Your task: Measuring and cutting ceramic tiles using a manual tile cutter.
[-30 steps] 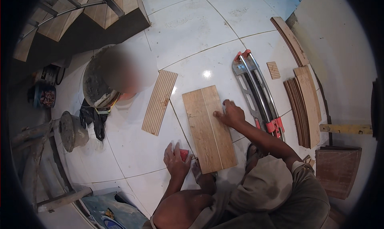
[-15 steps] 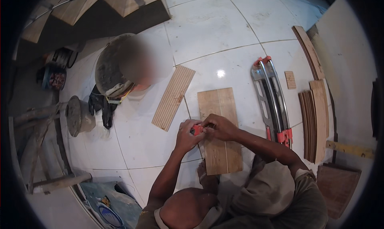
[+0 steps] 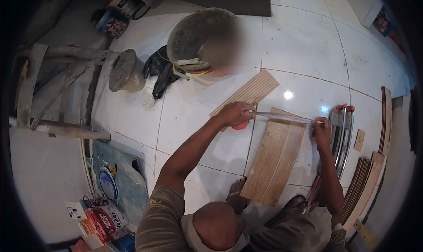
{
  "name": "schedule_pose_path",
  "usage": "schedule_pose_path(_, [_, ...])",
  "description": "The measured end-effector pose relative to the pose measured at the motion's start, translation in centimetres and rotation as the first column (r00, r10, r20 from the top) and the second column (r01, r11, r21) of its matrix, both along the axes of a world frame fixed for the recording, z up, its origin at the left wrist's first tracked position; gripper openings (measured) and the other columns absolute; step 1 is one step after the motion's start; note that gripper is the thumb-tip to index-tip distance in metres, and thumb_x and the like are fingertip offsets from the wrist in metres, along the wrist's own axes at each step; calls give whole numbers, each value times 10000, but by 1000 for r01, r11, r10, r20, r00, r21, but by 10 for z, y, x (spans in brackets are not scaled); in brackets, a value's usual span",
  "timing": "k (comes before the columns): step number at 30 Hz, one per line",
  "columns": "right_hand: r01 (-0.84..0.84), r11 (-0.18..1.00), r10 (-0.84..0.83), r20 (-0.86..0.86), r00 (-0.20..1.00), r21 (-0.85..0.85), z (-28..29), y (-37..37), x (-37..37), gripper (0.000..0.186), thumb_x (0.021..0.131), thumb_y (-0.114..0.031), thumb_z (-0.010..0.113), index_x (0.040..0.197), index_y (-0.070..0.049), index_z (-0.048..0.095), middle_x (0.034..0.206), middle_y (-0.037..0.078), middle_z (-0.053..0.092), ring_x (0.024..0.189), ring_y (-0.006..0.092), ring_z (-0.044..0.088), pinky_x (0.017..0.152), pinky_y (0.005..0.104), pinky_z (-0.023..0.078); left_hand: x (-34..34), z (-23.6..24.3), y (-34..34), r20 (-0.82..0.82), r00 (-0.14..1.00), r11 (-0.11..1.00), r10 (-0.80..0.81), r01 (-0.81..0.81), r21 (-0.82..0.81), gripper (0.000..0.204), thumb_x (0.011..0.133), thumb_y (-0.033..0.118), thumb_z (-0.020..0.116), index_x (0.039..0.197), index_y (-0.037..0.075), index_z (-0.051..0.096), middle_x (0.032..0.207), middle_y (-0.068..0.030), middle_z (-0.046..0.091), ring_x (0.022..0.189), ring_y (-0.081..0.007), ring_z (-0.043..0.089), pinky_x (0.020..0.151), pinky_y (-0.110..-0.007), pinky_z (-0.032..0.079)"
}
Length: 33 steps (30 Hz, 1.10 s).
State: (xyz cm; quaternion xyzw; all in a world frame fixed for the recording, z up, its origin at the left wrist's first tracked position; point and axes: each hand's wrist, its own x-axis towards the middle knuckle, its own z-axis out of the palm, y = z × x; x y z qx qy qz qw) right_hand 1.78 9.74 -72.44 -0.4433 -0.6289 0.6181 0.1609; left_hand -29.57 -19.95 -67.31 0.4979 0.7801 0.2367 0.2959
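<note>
My left hand point(image 3: 235, 114) is closed on a red tape measure point(image 3: 239, 125), and the pale blade point(image 3: 282, 117) stretches rightward to my right hand point(image 3: 321, 131), whose fingers pinch its end. The blade crosses above the far end of a wood-look plank point(image 3: 269, 168) lying on the tiled floor beside my feet. A ribbed strip point(image 3: 253, 87) lies behind my left hand, partly hidden by it. A tile cutter point(image 3: 346, 137) with chrome rails and red fittings sits just beyond my right hand, partly behind my right forearm.
A large mortar-smeared bucket point(image 3: 187, 36), black bag point(image 3: 161, 76) and smaller bucket point(image 3: 125, 71) are at back left. A timber frame point(image 3: 66, 131), grey sheet point(image 3: 119, 157) and packages point(image 3: 99, 221) line the left. Stacked strips point(image 3: 357, 190) line the right wall point(image 3: 401, 142). A dark step point(image 3: 246, 1) is at the top.
The red tape measure has come up toward the plank's far end, and its blade is now drawn out between my hands, which have moved apart. The whole view has shifted.
</note>
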Motion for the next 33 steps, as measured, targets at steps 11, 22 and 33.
schedule_pose_path(11, [-171,933,94,244,965,317,-1,-40,-31,332,928,-206,722,1193,-11,675,1013,159,750,900,278,740,823,384,583,-18,5,44,-128,983,952,130,-160,-260,474,981,520,636,893,67,748,840,-199,715,827,-398,693,776,-482,528])
schedule_pose_path(22, [-200,561,-37,265,963,804,0,-51,-25,217,915,-125,726,1130,-103,740,990,93,694,906,294,701,720,411,587,-1,12,65,-174,977,893,123,-186,-410,516,954,589,635,935,86,745,859,-160,731,842,-337,713,778,-468,530])
schedule_pose_path(33, [-170,536,-10,207,978,827,0,-57,-42,186,895,-97,748,1080,-78,747,979,73,697,891,261,695,737,378,578,20,12,91,-155,986,920,64,-119,-373,469,984,531,610,995,85,753,932,-188,753,929,-370,727,806,-494,547])
